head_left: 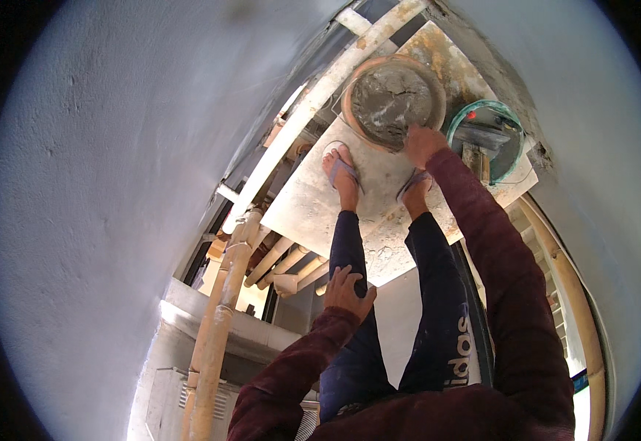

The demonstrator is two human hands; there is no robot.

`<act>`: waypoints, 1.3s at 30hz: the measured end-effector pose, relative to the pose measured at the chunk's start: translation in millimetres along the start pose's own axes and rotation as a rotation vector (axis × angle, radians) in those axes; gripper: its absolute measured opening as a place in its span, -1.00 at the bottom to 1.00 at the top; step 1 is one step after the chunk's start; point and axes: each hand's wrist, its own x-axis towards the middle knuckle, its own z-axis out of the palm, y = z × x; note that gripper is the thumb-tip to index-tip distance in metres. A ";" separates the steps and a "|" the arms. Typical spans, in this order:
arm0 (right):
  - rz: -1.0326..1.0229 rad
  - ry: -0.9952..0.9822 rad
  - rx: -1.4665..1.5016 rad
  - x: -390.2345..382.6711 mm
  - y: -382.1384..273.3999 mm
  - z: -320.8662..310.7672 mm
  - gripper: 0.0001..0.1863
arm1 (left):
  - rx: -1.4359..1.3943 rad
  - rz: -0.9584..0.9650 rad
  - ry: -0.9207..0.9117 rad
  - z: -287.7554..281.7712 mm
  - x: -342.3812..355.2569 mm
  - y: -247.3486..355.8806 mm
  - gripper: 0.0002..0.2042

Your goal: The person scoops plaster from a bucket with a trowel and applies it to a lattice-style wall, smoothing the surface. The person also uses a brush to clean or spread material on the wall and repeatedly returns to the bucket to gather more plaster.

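Note:
A round, brownish basin (350, 101) of wet grey mortar (392, 99) stands on a board in front of my feet. My right hand (425, 145) reaches to its near right rim with the fingers curled closed. Whatever that hand grips, if anything, is hidden by the fist. My left hand (348, 294) rests on my left leg near the knee, its fingers spread and nothing in it. Just right of the basin is a teal-rimmed bucket (513, 117) with a grey flat tool (482, 136) and a piece of wood (475, 162) in it.
I stand in flip-flops on a pale, mortar-spotted board (302, 195) between two walls. A white pole (313, 106) runs along its left side, with bamboo poles (221, 323) below. Past the board's left edge lies a drop. A grey plastered wall (115, 184) rises at left.

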 end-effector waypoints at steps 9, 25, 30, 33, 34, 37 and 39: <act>0.004 0.144 -0.094 -77.1 10.9 -6.7 -0.56 | 0.028 -0.049 -0.094 -6.7 2.7 -0.8 -0.54; -0.206 0.247 -0.289 -59.1 5.7 1.6 -0.49 | 0.095 -0.008 -0.102 -14.5 5.0 -1.4 -0.55; -0.135 0.148 -0.190 -71.8 6.9 -5.7 -0.38 | 0.096 0.004 -0.077 -11.3 5.1 0.1 -0.55; -0.137 0.164 -0.102 -60.6 13.6 2.3 -0.39 | 0.098 -0.029 -0.109 -10.6 5.3 0.4 -0.56; -0.144 0.153 -0.095 -58.5 14.4 3.8 -0.40 | 0.101 -0.032 -0.109 -11.4 6.6 1.2 -0.56; -0.164 0.121 -0.076 -57.0 14.5 9.0 -0.42 | 0.099 -0.035 -0.096 -10.2 4.5 0.8 -0.56; -0.175 0.115 -0.065 -54.5 15.1 11.8 -0.44 | 0.088 -0.024 -0.066 -4.8 3.0 -4.2 -0.57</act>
